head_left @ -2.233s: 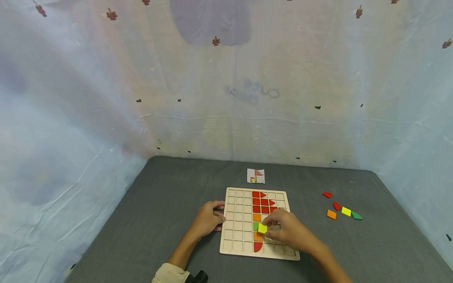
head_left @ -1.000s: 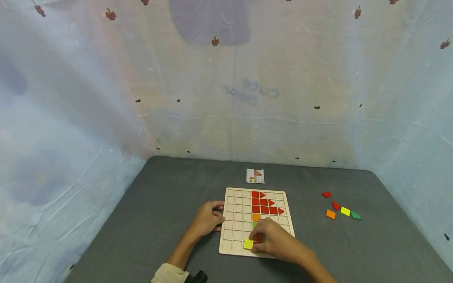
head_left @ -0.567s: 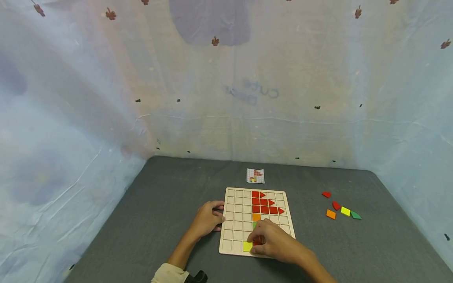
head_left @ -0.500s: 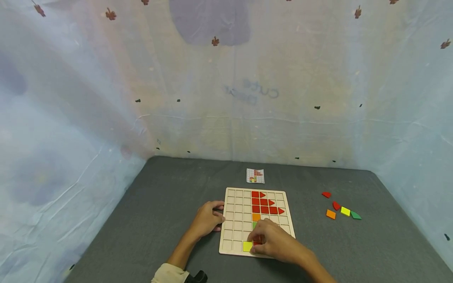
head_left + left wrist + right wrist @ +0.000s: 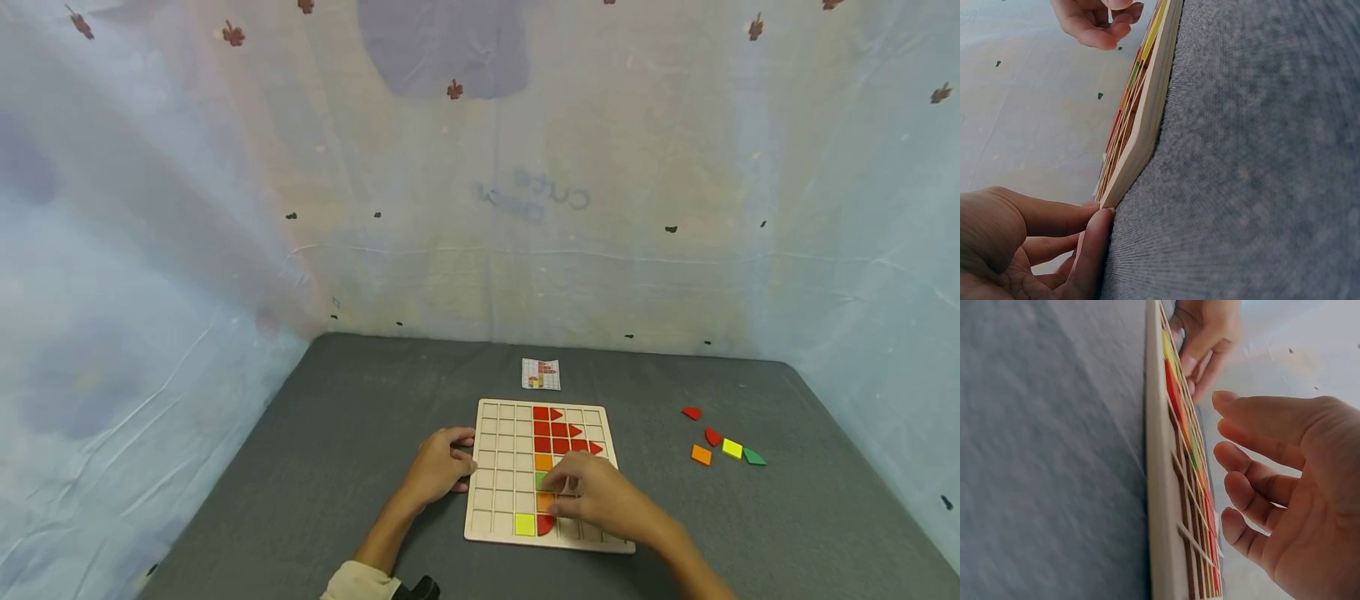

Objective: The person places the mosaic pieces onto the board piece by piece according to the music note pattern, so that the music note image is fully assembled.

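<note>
A wooden grid board (image 5: 504, 480) lies on the grey table, with coloured tiles set in its cells. My left hand (image 5: 437, 463) holds the board's left edge; in the left wrist view, thumb and finger (image 5: 1092, 250) meet at its rim. Over the board's lower middle hovers my right hand (image 5: 611, 500), its fingers (image 5: 1244, 495) loosely bent around nothing. A yellow square tile (image 5: 525, 524) sits flat in a bottom-row cell, left of a red quarter-round tile (image 5: 545, 524). Above that rise an orange tile (image 5: 543, 502), a green tile (image 5: 541, 481) and another orange tile (image 5: 543, 462). Red squares (image 5: 542, 428) and triangles fill cells further up.
A small printed card (image 5: 541, 374) showing a coloured grid pattern lies behind the board. To the right are loose pieces: red ones (image 5: 692, 413), an orange piece (image 5: 701, 455), a yellow piece (image 5: 732, 448) and a green piece (image 5: 754, 457). A pale curtain (image 5: 450, 275) hangs behind the table.
My right hand carried the yellow tile down and left into the bottom row, pressed it there, then let go and moved up and right. The left hand kept its place.
</note>
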`<state>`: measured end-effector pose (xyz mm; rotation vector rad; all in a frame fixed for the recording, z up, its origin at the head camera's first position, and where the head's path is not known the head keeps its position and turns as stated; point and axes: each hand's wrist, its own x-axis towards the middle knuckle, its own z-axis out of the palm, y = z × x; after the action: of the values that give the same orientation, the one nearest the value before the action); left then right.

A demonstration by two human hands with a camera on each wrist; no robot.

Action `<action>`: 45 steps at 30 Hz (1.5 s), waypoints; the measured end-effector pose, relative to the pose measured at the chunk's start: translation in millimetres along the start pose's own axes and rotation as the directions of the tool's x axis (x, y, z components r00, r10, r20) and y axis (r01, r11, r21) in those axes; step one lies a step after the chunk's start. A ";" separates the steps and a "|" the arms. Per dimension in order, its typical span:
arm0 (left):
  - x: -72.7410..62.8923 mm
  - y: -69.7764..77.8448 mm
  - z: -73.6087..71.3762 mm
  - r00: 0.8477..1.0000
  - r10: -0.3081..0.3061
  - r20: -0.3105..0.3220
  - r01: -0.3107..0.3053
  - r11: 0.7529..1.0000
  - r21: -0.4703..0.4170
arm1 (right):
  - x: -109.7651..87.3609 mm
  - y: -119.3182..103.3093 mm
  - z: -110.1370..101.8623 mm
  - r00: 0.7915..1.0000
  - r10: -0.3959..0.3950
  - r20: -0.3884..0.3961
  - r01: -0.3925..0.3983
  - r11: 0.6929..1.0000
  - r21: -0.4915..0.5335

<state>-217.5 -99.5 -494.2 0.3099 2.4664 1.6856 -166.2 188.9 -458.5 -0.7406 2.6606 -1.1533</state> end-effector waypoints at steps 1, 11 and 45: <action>0.0 -0.1 0.0 1.000 -0.001 0.000 0.001 1.000 0.000 | -0.7 1.1 -2.4 1.000 0.004 -0.007 -0.004 1.000 0.004; -1.6 -0.1 0.0 1.000 0.000 -0.002 0.000 1.000 -0.005 | -9.3 16.4 -30.6 0.993 0.044 -0.108 -0.048 0.998 -0.037; -4.6 2.4 0.2 1.000 0.000 0.003 0.000 1.000 -0.029 | -63.2 94.4 -106.1 0.867 0.275 -0.415 -0.326 0.944 -0.056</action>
<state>-212.8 -99.7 -492.1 0.3091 2.4376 1.7174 -181.4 343.6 -456.4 -0.0842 3.0578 -1.1629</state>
